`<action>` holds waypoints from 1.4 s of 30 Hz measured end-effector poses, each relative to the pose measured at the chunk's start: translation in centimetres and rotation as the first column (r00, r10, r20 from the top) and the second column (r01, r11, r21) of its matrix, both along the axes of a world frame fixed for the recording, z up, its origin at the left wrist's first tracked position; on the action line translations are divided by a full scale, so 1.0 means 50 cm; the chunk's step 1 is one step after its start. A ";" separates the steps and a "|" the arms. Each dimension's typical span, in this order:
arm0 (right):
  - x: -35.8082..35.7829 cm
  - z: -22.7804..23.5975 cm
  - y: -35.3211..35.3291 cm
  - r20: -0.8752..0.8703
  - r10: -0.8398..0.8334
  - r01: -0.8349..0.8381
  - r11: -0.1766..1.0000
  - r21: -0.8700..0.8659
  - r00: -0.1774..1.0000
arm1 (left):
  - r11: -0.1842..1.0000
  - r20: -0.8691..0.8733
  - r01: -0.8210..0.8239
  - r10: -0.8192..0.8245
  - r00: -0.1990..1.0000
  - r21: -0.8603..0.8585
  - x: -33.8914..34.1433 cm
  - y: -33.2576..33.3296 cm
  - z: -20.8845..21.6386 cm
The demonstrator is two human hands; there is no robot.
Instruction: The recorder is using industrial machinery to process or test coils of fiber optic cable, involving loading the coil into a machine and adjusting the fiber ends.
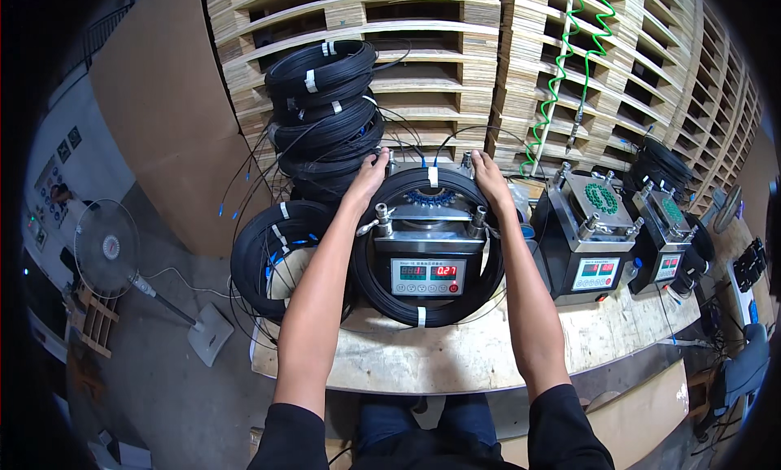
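Head view: black cable coil point(443, 315) encircles the display of the nearest machine point(427, 246), over the bench point(390, 364); a bump could drop it and yank the blue connectors point(424, 163). Farther back, left hand point(370, 177) and right hand point(490, 181) sit at the rear knobs point(467, 159); can't tell if fingers grip. Uneven force could skew the clamp. Stray leads off the coil stack point(325, 128) could snag the left forearm.

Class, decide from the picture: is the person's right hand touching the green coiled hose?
Apart: the head view shows wooden pallets between the right hand and the green coiled hose.
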State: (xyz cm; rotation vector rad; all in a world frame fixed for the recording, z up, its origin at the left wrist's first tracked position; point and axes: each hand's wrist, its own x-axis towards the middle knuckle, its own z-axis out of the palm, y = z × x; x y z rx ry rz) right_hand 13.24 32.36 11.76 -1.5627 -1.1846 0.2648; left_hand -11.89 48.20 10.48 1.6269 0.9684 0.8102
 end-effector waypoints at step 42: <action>-0.006 0.010 -0.005 0.015 -0.021 0.021 0.999 -0.032 1.000 | 0.999 0.027 0.010 -0.011 1.000 0.038 -0.011 -0.076 0.058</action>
